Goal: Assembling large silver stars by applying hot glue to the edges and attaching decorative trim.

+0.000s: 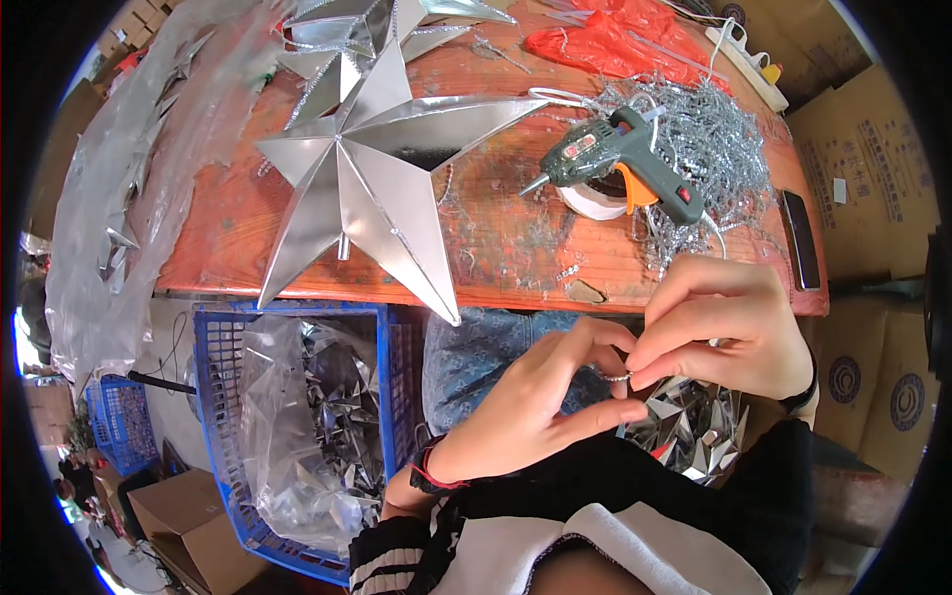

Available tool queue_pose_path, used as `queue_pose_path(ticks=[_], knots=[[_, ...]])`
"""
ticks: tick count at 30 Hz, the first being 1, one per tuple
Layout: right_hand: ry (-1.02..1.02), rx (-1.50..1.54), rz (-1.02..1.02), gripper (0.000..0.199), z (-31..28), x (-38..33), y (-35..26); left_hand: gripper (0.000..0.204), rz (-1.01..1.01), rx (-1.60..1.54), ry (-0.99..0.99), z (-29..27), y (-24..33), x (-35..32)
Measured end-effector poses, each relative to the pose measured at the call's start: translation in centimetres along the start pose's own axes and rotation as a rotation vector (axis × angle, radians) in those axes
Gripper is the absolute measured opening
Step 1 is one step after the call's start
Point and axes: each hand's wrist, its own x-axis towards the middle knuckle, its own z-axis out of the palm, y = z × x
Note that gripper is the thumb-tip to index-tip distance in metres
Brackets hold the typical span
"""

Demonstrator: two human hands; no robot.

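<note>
While the right hand [739, 327] pinches a short silvery strand [617, 377] between thumb and fingers, on the near side of the glue gun [587, 149], the left hand [535, 397] meets it there, fingertips close together. The left thumb stands apart from the curled fingers, and I cannot tell whether that hand grips the strand or only steadies it. Also nearer than the glue gun, lower than the hands, lie silver star pieces [699, 431]; to its near left stands a blue basket [397, 397] with more such pieces and a clear plastic bag [283, 426] inside.

Beneath the glue gun, on the worn orange table [535, 263], sits a white roll [593, 204], and the nozzle points left. Silver tinsel [729, 144] is heaped right of it and behind it; a dark phone [800, 238] lies farther right. A large silver star [372, 178] rests to its left. Beyond the glue gun are a red plastic bag [635, 45] and, behind it to the right, a white power strip [749, 67].
</note>
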Motion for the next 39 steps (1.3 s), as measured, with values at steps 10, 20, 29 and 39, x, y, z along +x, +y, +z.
queue_pose_path(ticks=[10, 20, 29, 39], knots=[[0.025, -0.08, -0.006, 0.022, 0.9, -0.3, 0.1, 0.022, 0.07, 0.018, 0.223, 0.7, 0.1, 0.1], [0.077, -0.135, 0.031, 0.018, 1.4, -0.7, 0.3, 0.019, 0.111, 0.189, 0.271, 1.1, -0.5, -0.5], [0.029, -0.076, 0.071, 0.018, 1.1, -1.0, 0.5, 0.016, 0.103, 0.154, 0.269, 1.1, -1.0, -0.7], [-0.008, -0.051, 0.055, 0.023, 1.3, -0.8, 0.6, 0.018, 0.171, 0.227, 0.294, 1.1, -1.1, -0.7]])
